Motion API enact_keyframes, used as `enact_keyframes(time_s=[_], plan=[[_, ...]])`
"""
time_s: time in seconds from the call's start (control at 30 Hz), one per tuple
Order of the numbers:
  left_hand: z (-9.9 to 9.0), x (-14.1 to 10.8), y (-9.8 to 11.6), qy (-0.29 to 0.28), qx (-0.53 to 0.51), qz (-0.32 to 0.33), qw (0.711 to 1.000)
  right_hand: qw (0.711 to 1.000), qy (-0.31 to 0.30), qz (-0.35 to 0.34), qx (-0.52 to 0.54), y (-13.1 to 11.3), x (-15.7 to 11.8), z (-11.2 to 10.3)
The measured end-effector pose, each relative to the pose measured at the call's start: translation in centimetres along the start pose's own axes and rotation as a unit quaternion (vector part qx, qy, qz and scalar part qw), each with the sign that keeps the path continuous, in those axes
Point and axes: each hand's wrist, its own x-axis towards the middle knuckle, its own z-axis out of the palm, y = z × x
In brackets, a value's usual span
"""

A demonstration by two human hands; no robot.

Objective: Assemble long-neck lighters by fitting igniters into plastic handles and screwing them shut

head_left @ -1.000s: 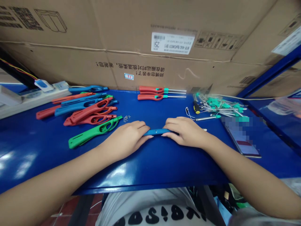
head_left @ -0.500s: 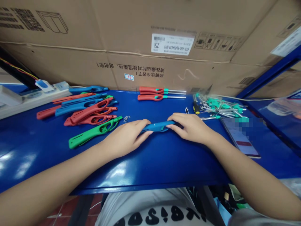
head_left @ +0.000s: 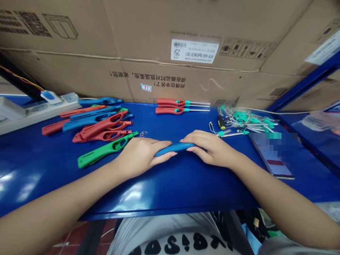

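Note:
A blue lighter handle (head_left: pixel 175 147) is held between both hands above the blue table (head_left: pixel 170 184). My left hand (head_left: pixel 142 152) grips its left end between thumb and fingers. My right hand (head_left: pixel 209 147) pinches the right end, which its fingers partly hide. A smooth, narrow side of the handle faces the camera. Left of my left hand lies a green handle (head_left: pixel 99 152), and behind it a pile of red handles (head_left: pixel 102 125) and blue handles (head_left: pixel 90 119). Small metal pieces (head_left: pixel 143 134) lie just behind my left hand.
Red lighters with metal tubes (head_left: pixel 170 110) lie at the back, before a cardboard box (head_left: pixel 148 42). To the right are teal-ended metal rods (head_left: pixel 247 122), a yellow-black screwdriver (head_left: pixel 221 121) and a phone (head_left: pixel 273 159). A power strip (head_left: pixel 39 109) sits at the back left.
The blue handle has been turned between my hands, so its trigger opening no longer shows. Both hands have shifted slightly, still holding it.

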Motion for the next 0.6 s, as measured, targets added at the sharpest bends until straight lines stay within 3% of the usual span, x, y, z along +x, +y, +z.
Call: enact_keyframes(time_s=[0.13, 0.4, 0.53, 0.6], plan=[[0.1, 0.0, 0.3, -0.032, -0.01, -0.011, 0.999, 1.0, 0.023, -0.004, -0.018, 0.1, 0.0, 0.3], [0.0, -0.2, 1.7, -0.074, -0.005, 0.002, 0.997, 0.996, -0.04, 0.001, -0.08, -1.7, 0.9, 0.6], [0.0, -0.1, 1.3, -0.074, 0.011, -0.012, 0.997, 0.983, -0.057, 0.001, -0.175, -0.8, 0.3, -1.5], [0.0, -0.1, 0.7, -0.059, 0.018, -0.026, 0.998, 0.977, -0.042, 0.044, -0.205, 0.5, -0.3, -3.0]])
